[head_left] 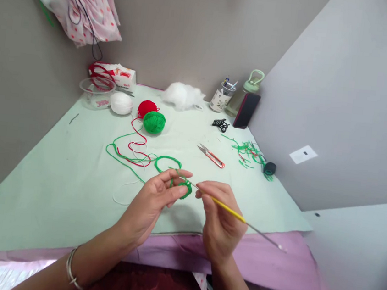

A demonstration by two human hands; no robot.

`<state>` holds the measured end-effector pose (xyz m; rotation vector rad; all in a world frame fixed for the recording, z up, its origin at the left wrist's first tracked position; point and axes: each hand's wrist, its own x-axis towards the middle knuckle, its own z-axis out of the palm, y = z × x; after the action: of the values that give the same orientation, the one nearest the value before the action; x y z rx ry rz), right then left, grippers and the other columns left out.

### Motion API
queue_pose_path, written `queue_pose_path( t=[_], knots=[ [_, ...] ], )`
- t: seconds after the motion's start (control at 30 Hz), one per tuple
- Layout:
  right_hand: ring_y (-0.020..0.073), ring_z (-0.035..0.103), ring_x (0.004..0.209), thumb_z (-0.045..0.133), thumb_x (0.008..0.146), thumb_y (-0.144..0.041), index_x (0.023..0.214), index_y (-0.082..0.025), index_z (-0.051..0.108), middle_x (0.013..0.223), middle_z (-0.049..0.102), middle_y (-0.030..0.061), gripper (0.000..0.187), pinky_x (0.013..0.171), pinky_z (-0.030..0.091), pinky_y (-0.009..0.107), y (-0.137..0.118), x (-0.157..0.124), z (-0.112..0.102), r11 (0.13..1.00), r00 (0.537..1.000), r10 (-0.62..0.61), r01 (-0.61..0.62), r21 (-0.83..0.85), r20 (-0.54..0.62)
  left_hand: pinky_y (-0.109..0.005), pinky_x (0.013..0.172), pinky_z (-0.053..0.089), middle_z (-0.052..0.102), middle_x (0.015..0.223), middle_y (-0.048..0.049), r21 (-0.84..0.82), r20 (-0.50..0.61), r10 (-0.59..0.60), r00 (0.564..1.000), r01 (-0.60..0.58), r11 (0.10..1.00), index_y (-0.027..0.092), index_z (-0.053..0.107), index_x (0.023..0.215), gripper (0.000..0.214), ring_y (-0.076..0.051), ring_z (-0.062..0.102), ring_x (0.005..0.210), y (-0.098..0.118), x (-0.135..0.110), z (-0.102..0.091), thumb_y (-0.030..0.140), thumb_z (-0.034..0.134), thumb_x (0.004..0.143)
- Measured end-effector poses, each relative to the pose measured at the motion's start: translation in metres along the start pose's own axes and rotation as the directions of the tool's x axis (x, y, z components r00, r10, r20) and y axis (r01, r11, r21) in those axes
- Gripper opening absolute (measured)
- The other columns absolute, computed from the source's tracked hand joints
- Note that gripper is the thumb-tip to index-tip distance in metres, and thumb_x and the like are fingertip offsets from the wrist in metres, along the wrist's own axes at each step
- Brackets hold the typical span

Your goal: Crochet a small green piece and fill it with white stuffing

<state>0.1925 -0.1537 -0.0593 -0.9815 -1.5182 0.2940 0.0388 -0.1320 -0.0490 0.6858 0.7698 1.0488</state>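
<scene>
So — hook (228,209) in right hand (221,224), crochet (188,191) in left hand (153,198).

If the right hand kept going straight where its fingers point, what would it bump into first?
Probably the small green yarn piece pinched in the left hand. The yellow-handled hook in the right hand already seems to reach it, though depth is hard to judge.
</scene>
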Motion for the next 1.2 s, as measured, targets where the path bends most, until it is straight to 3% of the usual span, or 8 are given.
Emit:
queue_pose_path(
  t=[0.17, 0.33, 0.53, 0.6, 0.7, 0.8, 1.03, 1.2],
  knots=[
    [0.0179, 0.073, 0.092, 0.063, 0.098, -0.003, 0.119, -0.027, 0.078, 0.102, 0.077, 0.0056, 0.035, 0.077, 0.062, 0.032, -0.004, -0.003, 0.007, 0.998, 0.999, -0.035, 0.034, -0.048, -0.019, -0.026, 0.071, 0.038, 0.063, 0.091, 0.0008, 0.021, -0.024, 0.050, 0.998, -0.050, 0.999, 0.027, 0.080, 0.119, 0.037, -0.013, 0.050, 0.084, -0.002, 0.001, 0.002, 0.027, 0.087, 0.083],
    [0.0188, 0.073, 0.088, 0.062, 0.102, -0.013, 0.110, -0.027, 0.080, 0.096, 0.078, 0.0046, 0.024, 0.075, 0.062, 0.034, -0.005, -0.004, 0.008, 0.975, 0.993, 0.112, -0.104, 0.196, -0.031, -0.025, 0.072, 0.039, 0.060, 0.091, 0.0018, -0.006, -0.020, 0.014, 1.000, -0.015, 1.000, 0.029, 0.076, 0.132, 0.051, -0.012, 0.049, 0.082, 0.005, -0.005, 0.002, 0.027, 0.088, 0.082],
    [0.0158, 0.075, 0.078, 0.058, 0.107, -0.024, 0.105, -0.025, 0.079, 0.093, 0.076, 0.0030, 0.021, 0.071, 0.064, 0.032, 0.001, -0.004, 0.006, 0.854, 0.954, 0.299, -0.254, 0.453, -0.028, -0.025, 0.071, 0.038, 0.059, 0.090, 0.0007, -0.040, 0.032, 0.011, 0.999, -0.009, 0.999, 0.027, 0.081, 0.122, 0.038, -0.011, 0.046, 0.078, 0.008, -0.005, -0.001, 0.030, 0.086, 0.084],
    [0.0159, 0.075, 0.079, 0.057, 0.107, -0.024, 0.104, -0.025, 0.078, 0.094, 0.075, 0.0027, 0.022, 0.072, 0.063, 0.033, 0.000, -0.005, 0.008, 0.869, 0.957, 0.286, -0.234, 0.436, -0.057, -0.025, 0.070, 0.038, 0.059, 0.088, 0.0007, -0.013, 0.024, 0.040, 0.999, -0.039, 0.999, 0.028, 0.083, 0.117, 0.031, -0.012, 0.046, 0.077, 0.006, -0.004, -0.002, 0.030, 0.084, 0.085],
    [0.0175, 0.073, 0.087, 0.057, 0.106, -0.020, 0.105, -0.025, 0.078, 0.094, 0.076, 0.0033, 0.022, 0.077, 0.062, 0.034, -0.004, -0.007, 0.011, 0.951, 0.980, 0.170, -0.137, 0.278, -0.099, -0.025, 0.069, 0.038, 0.059, 0.085, 0.0008, 0.044, -0.017, 0.099, 0.995, -0.098, 0.994, 0.028, 0.085, 0.106, 0.022, -0.012, 0.046, 0.077, 0.004, -0.004, -0.003, 0.029, 0.086, 0.084],
    [0.0185, 0.072, 0.092, 0.058, 0.106, -0.018, 0.107, -0.025, 0.079, 0.096, 0.077, 0.0042, 0.023, 0.079, 0.061, 0.034, -0.005, -0.010, 0.014, 0.980, 0.992, 0.091, -0.073, 0.186, -0.090, -0.026, 0.069, 0.038, 0.060, 0.086, 0.0003, 0.055, -0.028, 0.098, 0.995, -0.096, 0.994, 0.027, 0.086, 0.102, 0.020, -0.013, 0.047, 0.078, 0.002, -0.005, -0.005, 0.029, 0.087, 0.082],
    [0.0160, 0.074, 0.082, 0.057, 0.107, -0.022, 0.108, -0.027, 0.079, 0.096, 0.076, 0.0021, 0.022, 0.075, 0.062, 0.033, -0.001, -0.009, 0.013, 0.900, 0.966, 0.248, -0.203, 0.386, -0.070, -0.026, 0.071, 0.038, 0.061, 0.084, 0.0001, -0.005, -0.008, 0.016, 1.000, -0.016, 1.000, 0.024, 0.084, 0.099, 0.017, -0.013, 0.050, 0.077, 0.003, -0.004, -0.007, 0.033, 0.084, 0.084],
    [0.0154, 0.077, 0.078, 0.056, 0.108, -0.024, 0.105, -0.024, 0.078, 0.096, 0.075, 0.0024, 0.021, 0.072, 0.064, 0.033, -0.002, -0.007, 0.011, 0.879, 0.951, 0.297, -0.239, 0.413, -0.081, -0.025, 0.068, 0.038, 0.062, 0.084, 0.0009, -0.020, 0.011, 0.028, 1.000, -0.028, 0.999, 0.022, 0.080, 0.091, 0.011, -0.012, 0.052, 0.078, 0.004, -0.004, -0.006, 0.029, 0.084, 0.085]
  ],
)
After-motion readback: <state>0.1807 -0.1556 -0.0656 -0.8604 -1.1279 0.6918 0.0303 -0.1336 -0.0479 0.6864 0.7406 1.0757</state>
